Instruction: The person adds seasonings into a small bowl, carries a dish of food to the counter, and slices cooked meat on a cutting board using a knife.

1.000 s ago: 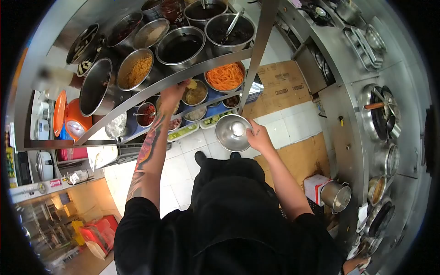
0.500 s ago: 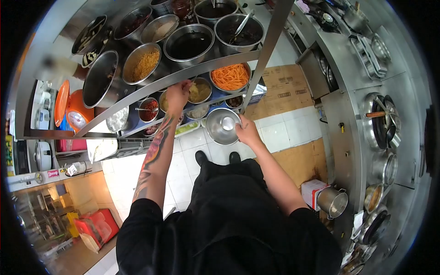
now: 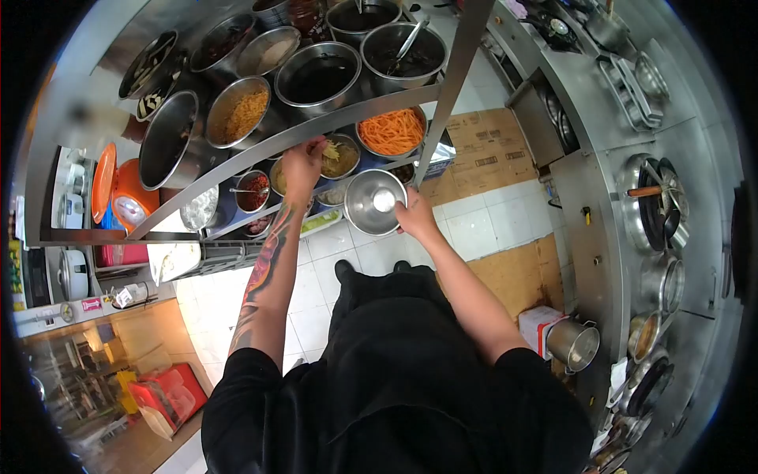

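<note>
My right hand (image 3: pixel 416 215) grips the rim of a steel mixing bowl (image 3: pixel 361 201), thumb over the edge, and its inside looks bare. Reaching past the upper shelf's front rail (image 3: pixel 316 124), my left hand (image 3: pixel 301 170) has its fingers curled together over a bowl of yellowish food (image 3: pixel 343 161). Pale yellow shreds (image 3: pixel 331 149) show at its fingertips; the exact food is unclear. Right of that hand sits a bowl of shredded carrot (image 3: pixel 391 131). To its left stands a bowl of chopped red food (image 3: pixel 253 189) with a spoon in it.
Above the rail, several steel bowls hold dark sauces (image 3: pixel 318 77) and orange-yellow crumbs (image 3: pixel 242 112). An orange kitchen scale (image 3: pixel 134 201) stands at the left. A steel counter with pans (image 3: pixel 643 205) runs along the right. Cardboard (image 3: pixel 482 154) covers part of the tiled floor.
The mixing bowl and my right hand have shifted slightly up and left, nearer the lower bowls. My left hand remains over the yellowish food, with shreds now showing more clearly at its fingertips.
</note>
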### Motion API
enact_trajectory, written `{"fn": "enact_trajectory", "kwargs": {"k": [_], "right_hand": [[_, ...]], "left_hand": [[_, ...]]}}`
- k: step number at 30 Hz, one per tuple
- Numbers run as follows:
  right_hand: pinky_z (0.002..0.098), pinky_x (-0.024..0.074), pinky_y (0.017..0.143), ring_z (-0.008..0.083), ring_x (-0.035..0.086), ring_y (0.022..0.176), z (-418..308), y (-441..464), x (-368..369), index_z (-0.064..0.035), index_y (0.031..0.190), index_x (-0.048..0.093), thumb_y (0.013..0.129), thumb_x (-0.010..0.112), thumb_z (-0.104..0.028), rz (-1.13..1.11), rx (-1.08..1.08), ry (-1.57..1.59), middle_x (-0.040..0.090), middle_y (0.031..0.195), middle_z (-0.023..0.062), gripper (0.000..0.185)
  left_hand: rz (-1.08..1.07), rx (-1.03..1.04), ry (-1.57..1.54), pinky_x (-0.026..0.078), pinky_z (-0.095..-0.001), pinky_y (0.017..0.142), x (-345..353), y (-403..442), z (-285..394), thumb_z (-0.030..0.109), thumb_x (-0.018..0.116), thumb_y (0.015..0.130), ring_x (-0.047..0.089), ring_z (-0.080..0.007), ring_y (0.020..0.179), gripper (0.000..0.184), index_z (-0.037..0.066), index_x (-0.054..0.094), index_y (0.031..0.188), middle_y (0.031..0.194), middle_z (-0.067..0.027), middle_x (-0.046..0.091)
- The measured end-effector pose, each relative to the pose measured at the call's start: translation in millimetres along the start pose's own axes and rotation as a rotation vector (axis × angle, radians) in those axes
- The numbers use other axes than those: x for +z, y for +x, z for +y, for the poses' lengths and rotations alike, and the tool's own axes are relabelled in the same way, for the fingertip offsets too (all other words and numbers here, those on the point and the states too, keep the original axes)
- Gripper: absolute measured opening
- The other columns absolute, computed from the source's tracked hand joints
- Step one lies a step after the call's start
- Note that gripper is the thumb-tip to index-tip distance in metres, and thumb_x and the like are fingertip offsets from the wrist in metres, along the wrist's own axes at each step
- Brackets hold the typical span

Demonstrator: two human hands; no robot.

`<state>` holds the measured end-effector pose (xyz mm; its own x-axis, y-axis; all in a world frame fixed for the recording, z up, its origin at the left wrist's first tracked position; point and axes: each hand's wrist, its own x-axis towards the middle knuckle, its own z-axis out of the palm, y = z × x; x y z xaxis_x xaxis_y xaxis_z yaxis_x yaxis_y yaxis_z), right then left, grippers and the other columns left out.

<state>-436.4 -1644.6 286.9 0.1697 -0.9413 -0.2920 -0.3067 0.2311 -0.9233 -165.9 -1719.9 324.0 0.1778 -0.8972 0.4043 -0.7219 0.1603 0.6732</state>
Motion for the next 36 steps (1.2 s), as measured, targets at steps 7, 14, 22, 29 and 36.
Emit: {"fn": "enact_trajectory", "kwargs": {"k": [7, 14, 22, 29, 36], "right_hand": [[0.0357, 0.0612, 0.047, 0.0296, 0.072, 0.059, 1, 22, 7, 0.0024, 0.131, 0.053, 0.089, 0.054, -0.004, -0.050, 0.125, 0.194, 0.069, 0.101, 0.0225, 0.042], [0.0349, 0.0619, 0.046, 0.0276, 0.072, 0.064, -15, 14, 6, 0.0035, 0.130, 0.051, 0.090, 0.055, -0.004, -0.116, 0.145, 0.412, 0.068, 0.103, 0.0191, 0.041], [0.0349, 0.0633, 0.054, 0.0279, 0.073, 0.079, -59, -44, 17, 0.0023, 0.128, 0.055, 0.092, 0.061, -0.011, -0.096, 0.065, 0.343, 0.068, 0.105, 0.0185, 0.039], [0.0381, 0.0544, 0.072, 0.0296, 0.071, 0.084, -249, -52, -38, -0.0026, 0.109, 0.070, 0.094, 0.066, -0.019, 0.456, -0.681, -0.459, 0.071, 0.096, 0.0168, 0.023], [0.0400, 0.0567, 0.074, 0.0335, 0.070, 0.088, -337, 65, -98, -0.0059, 0.107, 0.071, 0.085, 0.062, -0.003, 0.451, -0.751, -1.634, 0.072, 0.096, 0.0136, 0.024]], "left_hand": [[0.033, -0.140, -0.222, 0.053, -0.0289, 0.069, 3, -18, -13, 0.010, 0.073, 0.089, 0.070, -0.0148, 0.076, 0.017, 0.001, 0.072, 0.103, 0.086, -0.0108, 0.075], [-0.163, 0.052, -0.230, 0.051, -0.0304, 0.080, -4, -56, 49, 0.015, 0.075, 0.090, 0.068, -0.0181, 0.088, 0.023, -0.001, 0.071, 0.106, 0.097, -0.0134, 0.074], [-0.317, -0.207, -0.332, 0.052, -0.0332, 0.069, -43, -105, 34, 0.018, 0.064, 0.094, 0.067, -0.0185, 0.079, 0.035, -0.002, 0.060, 0.123, 0.093, -0.0142, 0.071], [-0.597, -0.488, -0.750, 0.052, -0.0301, 0.063, -130, -91, 41, 0.010, 0.053, 0.092, 0.064, -0.0145, 0.075, 0.035, -0.001, 0.059, 0.125, 0.096, -0.0108, 0.068], [-0.727, -0.420, -0.704, 0.041, -0.0338, 0.104, -166, -58, 75, 0.009, 0.055, 0.090, 0.058, -0.0211, 0.117, 0.045, -0.006, 0.055, 0.133, 0.126, -0.0146, 0.065]]}}
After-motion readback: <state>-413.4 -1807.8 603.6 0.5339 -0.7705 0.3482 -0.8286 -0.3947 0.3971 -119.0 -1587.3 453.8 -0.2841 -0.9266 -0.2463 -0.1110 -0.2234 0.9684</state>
